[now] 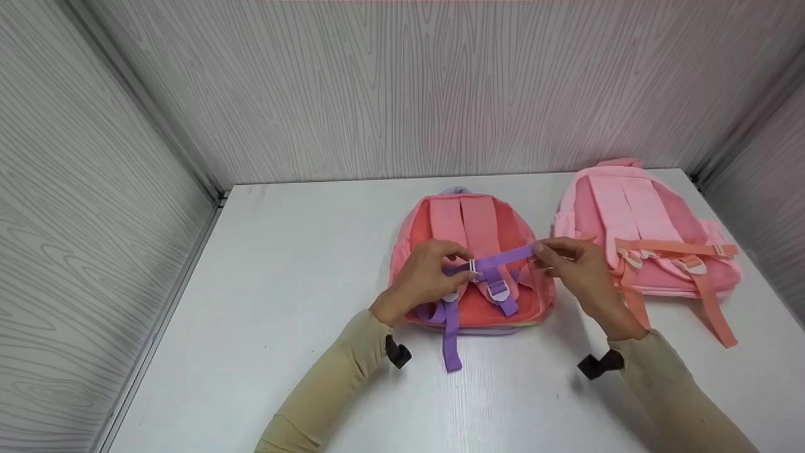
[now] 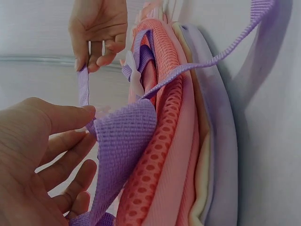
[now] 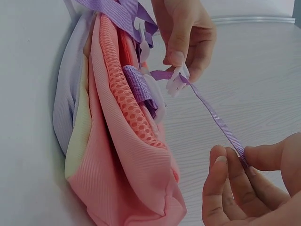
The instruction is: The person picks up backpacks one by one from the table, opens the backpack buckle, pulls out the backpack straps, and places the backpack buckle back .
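Observation:
A coral-pink child's backpack (image 1: 490,319) lies on the white table with its shoulder-strap side up. Just above it, my left hand (image 1: 422,275) pinches a white plastic buckle (image 3: 177,84) between thumb and fingertips. A purple webbing strap (image 1: 505,258) runs from that buckle, stretched across to my right hand (image 1: 582,272), whose thumb and fingers pinch it. In the left wrist view, a broad purple strap loop (image 2: 124,143) stands near the left fingers. Another white strap adjuster (image 1: 499,291) rests on the backpack, and a loose purple strap end (image 1: 451,343) hangs past its lower edge.
To the right lies a second, light pink backpack (image 1: 643,207) with orange straps (image 1: 676,247), some trailing onto the table (image 1: 302,283). Grey wood-grain panels (image 1: 377,94) rise behind the table and at both sides.

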A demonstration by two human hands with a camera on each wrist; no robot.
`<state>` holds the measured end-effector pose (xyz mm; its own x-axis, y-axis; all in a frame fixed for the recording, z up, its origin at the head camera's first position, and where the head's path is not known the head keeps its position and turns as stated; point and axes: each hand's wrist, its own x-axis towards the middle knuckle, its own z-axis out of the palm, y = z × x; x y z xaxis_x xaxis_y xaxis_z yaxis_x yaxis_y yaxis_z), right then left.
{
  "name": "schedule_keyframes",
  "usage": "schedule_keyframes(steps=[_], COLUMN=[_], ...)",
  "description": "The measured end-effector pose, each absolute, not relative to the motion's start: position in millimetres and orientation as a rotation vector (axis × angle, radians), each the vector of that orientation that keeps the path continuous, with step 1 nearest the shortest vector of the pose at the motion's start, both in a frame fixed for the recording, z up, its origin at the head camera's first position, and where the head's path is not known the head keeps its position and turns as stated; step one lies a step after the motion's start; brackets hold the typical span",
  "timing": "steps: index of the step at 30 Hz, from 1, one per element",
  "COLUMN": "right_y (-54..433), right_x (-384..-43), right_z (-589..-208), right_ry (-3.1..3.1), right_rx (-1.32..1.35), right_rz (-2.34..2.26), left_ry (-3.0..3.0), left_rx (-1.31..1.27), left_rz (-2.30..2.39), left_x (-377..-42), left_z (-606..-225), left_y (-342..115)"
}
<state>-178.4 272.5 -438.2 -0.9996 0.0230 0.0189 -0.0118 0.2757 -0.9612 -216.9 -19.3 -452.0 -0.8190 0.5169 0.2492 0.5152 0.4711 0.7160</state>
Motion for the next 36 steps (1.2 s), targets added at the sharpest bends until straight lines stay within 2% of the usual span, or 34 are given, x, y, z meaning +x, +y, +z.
schedule_keyframes(steps=[36], right_y=[289.7], right_x=[-174.2], right_z=[-444.5], right_ry=[-2.51], right_rx=[-0.039], right_rz=[1.904], left_ry=[2.715], left_rx=[0.999], left_rz=[1.236], left_x=[-216.1], left_z=[-443.8], left_y=[37.2])
